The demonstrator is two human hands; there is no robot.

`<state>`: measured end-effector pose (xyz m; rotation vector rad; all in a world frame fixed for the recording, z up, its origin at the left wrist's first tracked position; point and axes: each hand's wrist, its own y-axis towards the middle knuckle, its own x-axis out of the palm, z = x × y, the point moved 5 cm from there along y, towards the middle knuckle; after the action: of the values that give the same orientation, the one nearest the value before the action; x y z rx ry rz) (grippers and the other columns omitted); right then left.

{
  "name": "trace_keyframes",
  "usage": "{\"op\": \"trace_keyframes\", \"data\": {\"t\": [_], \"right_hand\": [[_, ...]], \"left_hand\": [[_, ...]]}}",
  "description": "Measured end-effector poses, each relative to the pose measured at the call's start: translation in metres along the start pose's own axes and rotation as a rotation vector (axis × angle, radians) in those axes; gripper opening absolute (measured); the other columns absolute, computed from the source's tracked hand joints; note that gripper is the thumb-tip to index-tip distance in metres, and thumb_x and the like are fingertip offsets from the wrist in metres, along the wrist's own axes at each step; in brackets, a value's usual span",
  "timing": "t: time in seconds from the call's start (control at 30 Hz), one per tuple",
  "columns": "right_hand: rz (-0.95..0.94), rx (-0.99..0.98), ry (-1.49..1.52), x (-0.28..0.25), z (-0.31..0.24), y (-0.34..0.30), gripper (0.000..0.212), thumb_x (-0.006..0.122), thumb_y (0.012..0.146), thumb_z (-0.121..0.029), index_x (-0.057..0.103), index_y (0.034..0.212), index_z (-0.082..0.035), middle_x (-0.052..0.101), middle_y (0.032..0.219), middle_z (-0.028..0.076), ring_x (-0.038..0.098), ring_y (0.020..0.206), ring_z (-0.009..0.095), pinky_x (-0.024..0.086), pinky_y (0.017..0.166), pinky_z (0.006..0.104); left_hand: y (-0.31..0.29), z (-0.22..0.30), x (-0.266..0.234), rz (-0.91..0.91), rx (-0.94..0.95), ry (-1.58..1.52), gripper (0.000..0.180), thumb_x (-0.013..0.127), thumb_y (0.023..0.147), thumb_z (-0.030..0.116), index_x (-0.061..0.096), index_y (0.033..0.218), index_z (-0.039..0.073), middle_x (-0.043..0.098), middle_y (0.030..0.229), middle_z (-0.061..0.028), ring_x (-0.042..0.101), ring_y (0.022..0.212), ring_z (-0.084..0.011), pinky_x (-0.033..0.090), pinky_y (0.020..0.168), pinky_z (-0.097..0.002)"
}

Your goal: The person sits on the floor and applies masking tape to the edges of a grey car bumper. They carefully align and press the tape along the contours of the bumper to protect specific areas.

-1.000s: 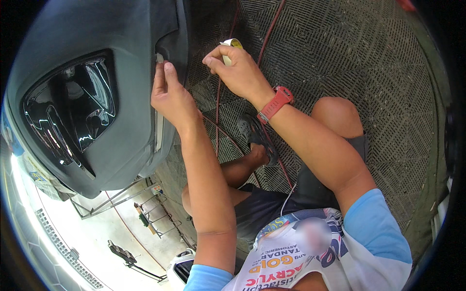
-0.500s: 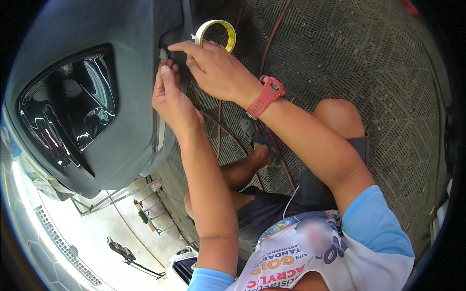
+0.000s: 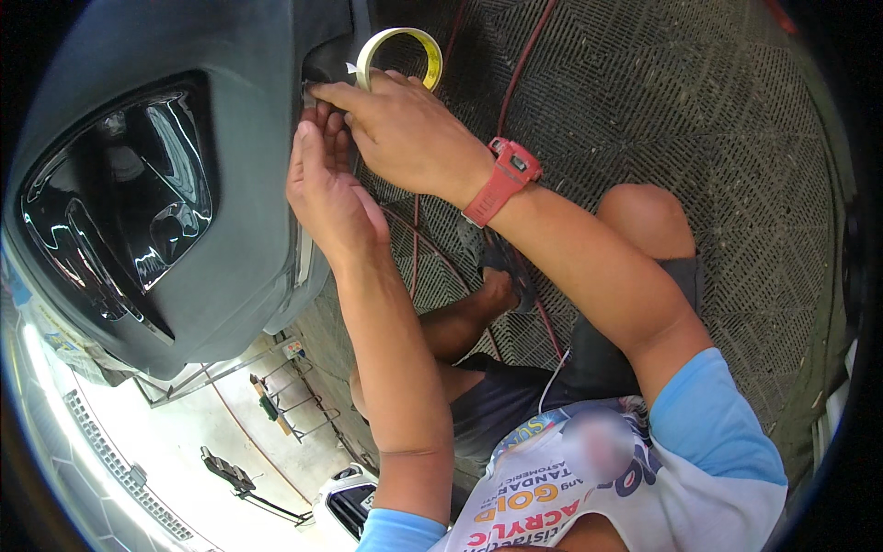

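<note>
My right hand (image 3: 409, 129), with a red watch on its wrist, carries a roll of masking tape (image 3: 432, 61), white outside and yellow inside. The other fingers are tucked at the roll while the index finger reaches out to a pale scrap of tape (image 3: 309, 95) on the edge of a matte grey car bumper (image 3: 258, 138). Just below that fingertip is my left hand (image 3: 333, 198), its fingers raised and loosely apart beside the edge. Its fingertips are close to the scrap; whether they touch it is partly hidden. A small loose tape end sticks out from the roll.
A glossy black lamp (image 3: 124, 198) is set into the bumper on the left. Red hoses (image 3: 520, 74) run over the dark ribbed floor mat (image 3: 681, 101). My bent knee (image 3: 644, 221) is at the right. A metal rack (image 3: 290, 386) and another vehicle (image 3: 349, 501) appear lower left.
My left thumb and fingers have loosened from their pinch at the tape scrap. My right index finger has moved left onto the scrap, and the roll has shifted slightly left and up with the hand.
</note>
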<state>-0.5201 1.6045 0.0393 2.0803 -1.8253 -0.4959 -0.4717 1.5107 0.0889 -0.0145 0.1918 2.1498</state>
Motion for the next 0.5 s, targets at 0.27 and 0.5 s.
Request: {"op": "trace_keyframes", "data": {"t": [0.27, 0.5], "right_hand": [[0.007, -0.056, -0.229, 0.002, -0.007, -0.004, 0.049, 0.061, 0.091, -0.021, 0.065, 0.139, -0.018, 0.068, 0.098, 0.017, 0.066, 0.096, 0.035, 0.049, 0.085, 0.0473], [-0.016, -0.160, -0.430, 0.002, -0.014, -0.007, 0.059, 0.066, 0.088, -0.024, 0.059, 0.146, -0.017, 0.069, 0.099, 0.012, 0.065, 0.096, 0.029, 0.048, 0.082, 0.0408]], "left_hand": [[-0.011, 0.005, 0.007, -0.019, 0.026, 0.148, 0.045, 0.050, 0.110, 0.024, 0.054, 0.144, -0.004, 0.068, 0.126, -0.0115, 0.063, 0.114, -0.0183, 0.047, 0.102, -0.0331], [-0.021, 0.000, -0.003, -0.024, 0.018, 0.244, 0.050, 0.053, 0.110, 0.024, 0.048, 0.150, -0.006, 0.068, 0.120, -0.0079, 0.060, 0.103, -0.0126, 0.047, 0.096, -0.0307]]}}
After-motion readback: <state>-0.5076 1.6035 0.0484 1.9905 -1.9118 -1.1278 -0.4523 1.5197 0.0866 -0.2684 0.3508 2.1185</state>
